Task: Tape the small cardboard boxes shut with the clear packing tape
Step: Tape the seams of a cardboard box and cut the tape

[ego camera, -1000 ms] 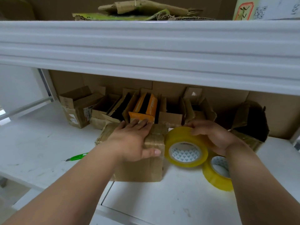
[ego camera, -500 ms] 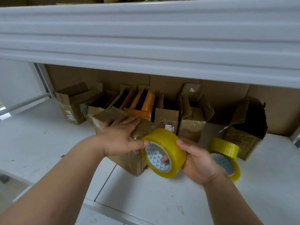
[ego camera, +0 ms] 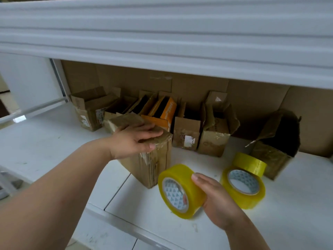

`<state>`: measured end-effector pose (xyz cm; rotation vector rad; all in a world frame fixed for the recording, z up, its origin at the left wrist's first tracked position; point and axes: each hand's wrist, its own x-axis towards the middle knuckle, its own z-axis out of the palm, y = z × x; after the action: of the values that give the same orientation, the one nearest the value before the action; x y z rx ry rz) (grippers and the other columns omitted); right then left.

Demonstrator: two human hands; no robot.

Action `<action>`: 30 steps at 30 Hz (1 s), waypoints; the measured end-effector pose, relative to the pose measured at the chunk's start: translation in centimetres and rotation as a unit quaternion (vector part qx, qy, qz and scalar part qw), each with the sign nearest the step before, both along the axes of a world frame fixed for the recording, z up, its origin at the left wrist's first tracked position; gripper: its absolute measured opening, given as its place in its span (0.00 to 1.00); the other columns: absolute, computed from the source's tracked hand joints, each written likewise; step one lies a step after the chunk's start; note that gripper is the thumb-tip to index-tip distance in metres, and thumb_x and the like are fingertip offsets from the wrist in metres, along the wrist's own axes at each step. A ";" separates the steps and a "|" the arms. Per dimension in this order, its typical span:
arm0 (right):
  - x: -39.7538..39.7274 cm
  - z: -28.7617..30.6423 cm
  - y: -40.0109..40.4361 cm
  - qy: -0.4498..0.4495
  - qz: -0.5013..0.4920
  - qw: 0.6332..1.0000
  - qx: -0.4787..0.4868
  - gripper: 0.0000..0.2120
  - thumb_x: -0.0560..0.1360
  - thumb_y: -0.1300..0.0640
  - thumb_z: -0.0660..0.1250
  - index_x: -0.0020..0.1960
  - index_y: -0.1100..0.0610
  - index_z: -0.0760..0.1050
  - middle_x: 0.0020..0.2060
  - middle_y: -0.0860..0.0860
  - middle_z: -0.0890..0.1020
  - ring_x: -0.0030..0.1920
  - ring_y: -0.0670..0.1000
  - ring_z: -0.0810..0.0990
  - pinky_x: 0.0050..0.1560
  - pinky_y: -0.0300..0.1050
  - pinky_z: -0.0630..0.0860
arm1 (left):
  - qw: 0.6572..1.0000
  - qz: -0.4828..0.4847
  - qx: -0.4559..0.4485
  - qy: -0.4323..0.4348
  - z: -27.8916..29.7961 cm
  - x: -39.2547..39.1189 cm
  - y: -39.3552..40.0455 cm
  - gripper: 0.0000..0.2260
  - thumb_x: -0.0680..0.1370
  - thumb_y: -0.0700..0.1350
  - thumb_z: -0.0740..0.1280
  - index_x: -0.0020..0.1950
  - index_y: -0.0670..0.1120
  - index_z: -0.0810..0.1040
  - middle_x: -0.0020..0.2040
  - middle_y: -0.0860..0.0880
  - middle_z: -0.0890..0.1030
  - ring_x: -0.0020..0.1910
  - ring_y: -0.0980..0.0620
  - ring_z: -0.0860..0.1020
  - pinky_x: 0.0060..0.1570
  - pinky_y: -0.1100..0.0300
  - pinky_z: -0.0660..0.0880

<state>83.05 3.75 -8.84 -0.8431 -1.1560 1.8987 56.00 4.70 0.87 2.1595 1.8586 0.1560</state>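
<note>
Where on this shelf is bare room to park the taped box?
Free: white shelf left of the held brown cardboard box, and the front right corner past the yellow-tinted tape rolls. Crowded: the back row of open cardboard boxes.

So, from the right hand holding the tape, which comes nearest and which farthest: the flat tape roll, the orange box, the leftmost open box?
1. Flat tape roll, just right of the right hand.
2. Orange box, back row, middle.
3. Leftmost open box, back left corner.
</note>
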 end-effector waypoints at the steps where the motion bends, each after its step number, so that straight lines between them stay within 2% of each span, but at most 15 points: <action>1: 0.0 -0.2 -0.2 0.018 0.007 1.000 -0.019 0.22 0.69 0.52 0.71 0.54 0.69 0.79 0.47 0.63 0.84 0.46 0.58 0.83 0.54 0.55 0.78 | 1.000 0.003 -0.006 -0.011 0.3 0.2 0.0 0.27 0.63 0.75 0.47 0.63 0.79 0.52 0.79 0.63 0.50 0.79 0.57 0.44 0.76 0.47 0.38; 3: -0.4 -0.1 -0.6 0.031 0.025 0.999 -0.036 0.18 0.70 0.57 0.69 0.54 0.69 0.77 0.43 0.63 0.83 0.44 0.57 0.83 0.51 0.54 0.78 | 1.000 0.022 0.001 -0.017 1.1 0.8 0.1 0.30 0.62 0.73 0.49 0.65 0.77 0.57 0.79 0.63 0.54 0.79 0.57 0.49 0.77 0.45 0.43; 5: -1.3 -0.1 -0.9 0.010 0.039 0.999 -0.032 0.20 0.69 0.59 0.72 0.57 0.68 0.77 0.51 0.66 0.83 0.50 0.59 0.82 0.58 0.57 0.76 | 0.997 0.065 0.035 0.003 1.5 1.8 0.1 0.33 0.63 0.74 0.51 0.68 0.73 0.64 0.76 0.63 0.62 0.77 0.57 0.57 0.76 0.45 0.49; 7: -2.1 -0.3 -1.2 -0.023 0.042 0.999 -0.017 0.22 0.69 0.55 0.70 0.59 0.64 0.77 0.55 0.65 0.82 0.53 0.60 0.81 0.62 0.59 0.74 | 0.992 0.095 0.078 0.041 0.9 3.0 -0.1 0.35 0.64 0.77 0.57 0.69 0.67 0.67 0.70 0.60 0.70 0.71 0.55 0.68 0.73 0.46 0.57; 9: -2.5 -0.5 -1.4 -0.042 0.046 0.998 0.001 0.22 0.70 0.52 0.69 0.61 0.62 0.77 0.57 0.64 0.82 0.55 0.60 0.80 0.64 0.60 0.73 | 0.984 0.110 0.134 0.050 -0.4 3.7 -0.4 0.31 0.69 0.73 0.65 0.69 0.63 0.67 0.66 0.58 0.74 0.65 0.53 0.73 0.69 0.49 0.63; 12: -2.5 -0.8 -1.1 -0.052 0.057 0.997 0.016 0.22 0.71 0.51 0.68 0.61 0.60 0.77 0.57 0.63 0.82 0.55 0.59 0.80 0.64 0.60 0.73 | 0.974 0.107 0.196 0.039 -1.3 3.7 -0.6 0.24 0.74 0.63 0.68 0.68 0.59 0.69 0.63 0.58 0.76 0.63 0.52 0.74 0.65 0.52 0.66; 15: -3.0 -0.5 -1.0 -0.048 0.099 0.994 0.022 0.21 0.71 0.54 0.68 0.62 0.60 0.77 0.52 0.59 0.83 0.53 0.58 0.80 0.57 0.54 0.74 | 0.980 0.099 0.173 0.027 -0.5 2.7 -0.5 0.21 0.76 0.54 0.70 0.69 0.56 0.71 0.62 0.54 0.78 0.61 0.51 0.76 0.61 0.57 0.69; 16: -3.5 -0.4 -1.2 -0.052 0.116 0.992 0.025 0.21 0.70 0.55 0.68 0.62 0.60 0.77 0.52 0.58 0.83 0.53 0.57 0.80 0.56 0.52 0.74 | 0.982 0.093 0.166 0.008 -0.4 2.1 -0.4 0.21 0.76 0.52 0.71 0.68 0.55 0.72 0.64 0.53 0.78 0.62 0.50 0.76 0.61 0.57 0.70; 18: -4.6 -0.4 -1.5 -0.071 0.134 0.988 0.028 0.22 0.68 0.57 0.68 0.61 0.58 0.76 0.51 0.55 0.83 0.52 0.54 0.80 0.53 0.47 0.75 | 0.982 0.073 0.173 -0.031 -0.7 1.2 -0.5 0.21 0.74 0.49 0.73 0.66 0.53 0.76 0.69 0.52 0.74 0.68 0.48 0.71 0.66 0.51 0.69; 20: -5.7 -0.7 -1.9 -0.082 0.145 0.986 0.023 0.23 0.67 0.58 0.69 0.62 0.57 0.75 0.51 0.52 0.83 0.52 0.52 0.81 0.52 0.44 0.76 | 0.976 0.071 0.206 -0.019 -1.2 0.1 -0.9 0.22 0.71 0.55 0.73 0.65 0.57 0.77 0.72 0.55 0.68 0.73 0.45 0.61 0.69 0.44 0.61; 22: -6.3 -0.9 -2.3 -0.085 0.162 0.983 0.015 0.24 0.68 0.59 0.70 0.63 0.57 0.74 0.50 0.51 0.84 0.52 0.51 0.81 0.51 0.43 0.77 | 0.975 0.077 0.208 0.003 -1.6 -1.0 -1.5 0.27 0.67 0.63 0.71 0.65 0.64 0.75 0.71 0.57 0.65 0.72 0.46 0.58 0.67 0.43 0.57; 24: -6.4 -0.9 -2.4 -0.087 0.177 0.980 0.018 0.23 0.69 0.59 0.70 0.64 0.59 0.74 0.51 0.52 0.83 0.53 0.51 0.81 0.53 0.44 0.77 | 0.978 0.079 0.193 0.012 -1.6 -2.0 -1.8 0.29 0.67 0.65 0.73 0.67 0.67 0.72 0.70 0.58 0.67 0.73 0.48 0.59 0.66 0.44 0.57; 26: -6.3 -0.9 -2.2 -0.089 0.178 0.980 0.027 0.24 0.69 0.60 0.70 0.64 0.61 0.74 0.53 0.55 0.83 0.54 0.53 0.81 0.54 0.45 0.78 | 0.975 0.065 0.212 0.027 -1.9 -2.3 -2.0 0.29 0.69 0.66 0.71 0.69 0.66 0.71 0.70 0.58 0.70 0.72 0.48 0.62 0.64 0.45 0.60; 28: -6.1 -0.6 -1.9 -0.098 0.165 0.981 0.037 0.24 0.68 0.60 0.71 0.63 0.62 0.74 0.54 0.58 0.83 0.53 0.54 0.82 0.53 0.45 0.78 | 0.966 0.048 0.247 0.055 -2.4 -1.9 -2.3 0.31 0.69 0.70 0.62 0.72 0.62 0.71 0.69 0.55 0.75 0.68 0.44 0.70 0.60 0.46 0.66; 30: -6.0 0.0 -1.7 -0.117 0.147 0.981 0.048 0.24 0.66 0.58 0.72 0.61 0.62 0.76 0.51 0.57 0.85 0.51 0.54 0.83 0.51 0.45 0.79 | 0.963 0.032 0.263 0.042 -3.2 -1.8 -2.6 0.37 0.70 0.70 0.58 0.75 0.54 0.68 0.69 0.49 0.77 0.68 0.41 0.73 0.63 0.44 0.70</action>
<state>77.03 2.05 -8.84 -0.8997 -1.5771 1.9946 54.22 2.12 -2.32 2.4669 2.1216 0.6486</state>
